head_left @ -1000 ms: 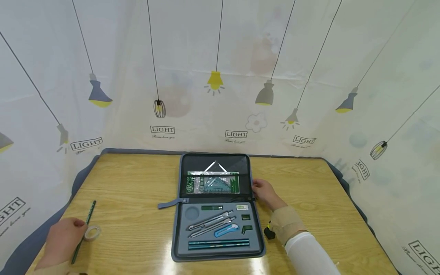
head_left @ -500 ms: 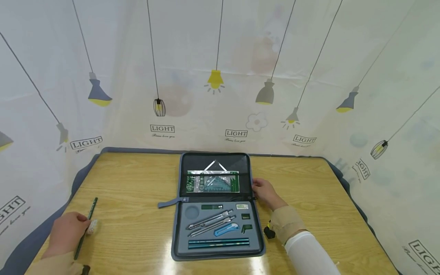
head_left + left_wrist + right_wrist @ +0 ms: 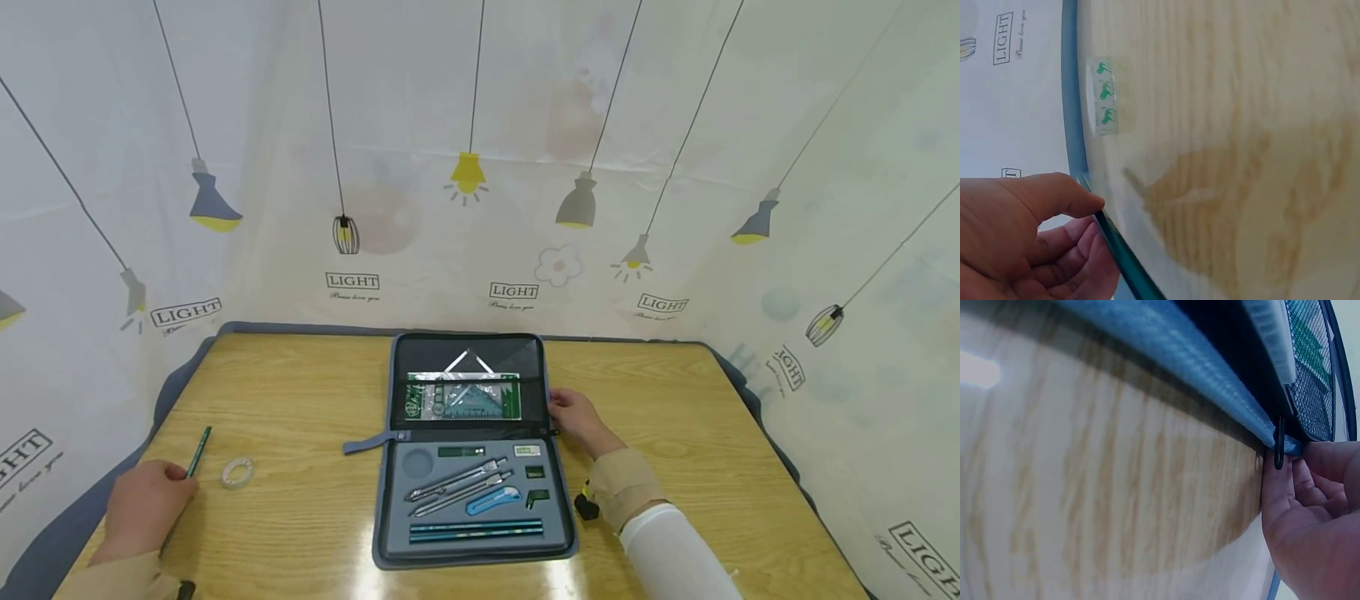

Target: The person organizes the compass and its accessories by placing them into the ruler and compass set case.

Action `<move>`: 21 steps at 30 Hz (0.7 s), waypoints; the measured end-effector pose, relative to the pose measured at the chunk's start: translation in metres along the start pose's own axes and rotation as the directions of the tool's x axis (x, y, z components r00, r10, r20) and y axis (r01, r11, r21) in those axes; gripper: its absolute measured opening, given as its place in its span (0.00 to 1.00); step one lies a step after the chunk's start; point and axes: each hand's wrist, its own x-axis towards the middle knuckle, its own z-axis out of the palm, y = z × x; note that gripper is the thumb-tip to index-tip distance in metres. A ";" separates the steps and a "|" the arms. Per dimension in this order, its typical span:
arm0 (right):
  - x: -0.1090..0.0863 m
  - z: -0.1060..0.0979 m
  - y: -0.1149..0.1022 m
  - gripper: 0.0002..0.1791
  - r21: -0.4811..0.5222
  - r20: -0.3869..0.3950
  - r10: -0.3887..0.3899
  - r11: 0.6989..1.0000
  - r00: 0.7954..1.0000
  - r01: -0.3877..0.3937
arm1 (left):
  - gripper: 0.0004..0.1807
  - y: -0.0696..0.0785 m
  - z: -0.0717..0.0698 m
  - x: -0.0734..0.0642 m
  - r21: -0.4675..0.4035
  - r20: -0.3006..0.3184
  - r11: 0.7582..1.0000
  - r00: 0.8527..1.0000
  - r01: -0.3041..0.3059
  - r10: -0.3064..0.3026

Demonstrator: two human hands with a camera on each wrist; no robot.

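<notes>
My left hand (image 3: 150, 510), at the table's left side, pinches a dark green pencil (image 3: 198, 452) between thumb and fingers. In the left wrist view the pencil (image 3: 1125, 259) slants down from the thumb tip. A small roll of tape (image 3: 237, 472) lies on the table just right of this hand, apart from it; green prints show on the roll (image 3: 1104, 95). At the centre lies an open zip case (image 3: 382, 508) of drawing tools. With thumb and fingers my right hand (image 3: 581, 419) grips its right edge near the hinge, beside a dark zip pull (image 3: 1279, 444).
The case's grey tray holds a pair of pencils (image 3: 476, 531), a blue cutter (image 3: 493, 500), metal compasses (image 3: 457, 481), a white eraser (image 3: 527, 451) and a sharpener (image 3: 535, 472). Set squares (image 3: 471, 400) sit in the lid's mesh pocket. A printed curtain surrounds the wooden table (image 3: 307, 392).
The tape roll, earlier against my left fingers and the pencil, now lies apart, farther right and a little farther back. My left hand still holds the pencil. The right hand has stayed put.
</notes>
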 end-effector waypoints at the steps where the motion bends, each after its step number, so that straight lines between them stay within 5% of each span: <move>1: 0.000 0.000 0.000 0.21 0.001 0.000 0.000 1.000 1.000 0.000 | 0.15 0.002 -0.001 0.000 -0.007 -0.010 1.000 1.000 0.001 -0.001; 5: 0.001 0.000 -0.001 0.21 0.001 0.002 0.007 1.000 1.000 -0.007 | 0.16 0.009 -0.004 -0.002 -0.019 -0.035 0.999 0.999 -0.036 0.036; 9: 0.000 0.000 -0.002 0.21 -0.003 0.003 0.009 1.000 1.000 -0.009 | 0.16 0.023 -0.005 -0.008 -0.037 -0.063 0.990 0.989 -0.136 0.134; 15: -0.001 0.000 -0.001 0.21 -0.016 -0.002 -0.007 1.000 1.000 0.007 | 0.14 0.064 0.001 -0.022 -0.074 -0.010 0.959 0.962 -0.274 0.274; 21: -0.001 0.000 -0.001 0.21 -0.015 0.001 -0.012 1.000 1.000 0.012 | 0.12 0.104 0.018 -0.033 -0.121 0.043 0.932 0.937 -0.341 0.348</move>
